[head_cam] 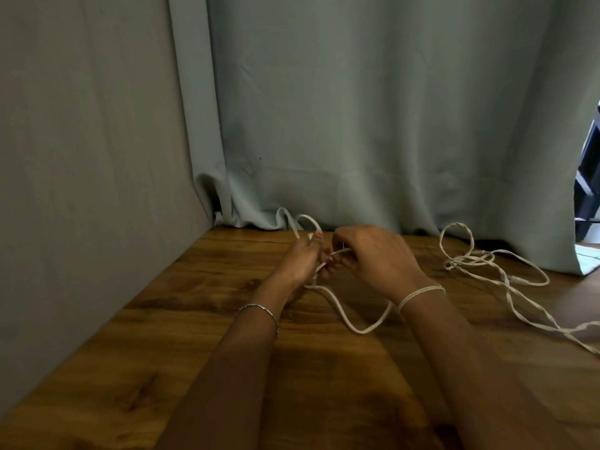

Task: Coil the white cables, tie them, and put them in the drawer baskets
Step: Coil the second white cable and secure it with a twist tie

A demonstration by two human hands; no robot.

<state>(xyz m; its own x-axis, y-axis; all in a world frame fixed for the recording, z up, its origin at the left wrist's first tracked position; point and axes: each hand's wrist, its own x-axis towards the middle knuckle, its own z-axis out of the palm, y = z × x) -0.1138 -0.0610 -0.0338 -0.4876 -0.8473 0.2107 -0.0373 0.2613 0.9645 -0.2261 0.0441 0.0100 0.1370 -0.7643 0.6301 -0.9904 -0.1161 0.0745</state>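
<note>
Just before the grey-green fabric curtain (pixel 357 108), over the brown wooden worktop (pixel 194 319), the left hand (pixel 302 263) and right hand (pixel 378 258) both pinch a thin white cable (pixel 359 332) with curled fingers. A second, twisted white cable (pixel 454 265) lies tangled by the curtain's right edge.

Single head-worn view, looking forward and down, close over wooden table (pixel 201 352), facing curtain (pixel 357 108)

Both hands work above the wooden table (pixel 194 352), near its far edge. The left hand (pixel 300 261) grips a white cable (pixel 357 330), with one loop rising past the thumb. The right hand (pixel 373 254) pinches the same cable. A tangled cable (pixel 506 282) lies on the table's right side. A curtain (pixel 357 108) hangs behind the table.
</note>
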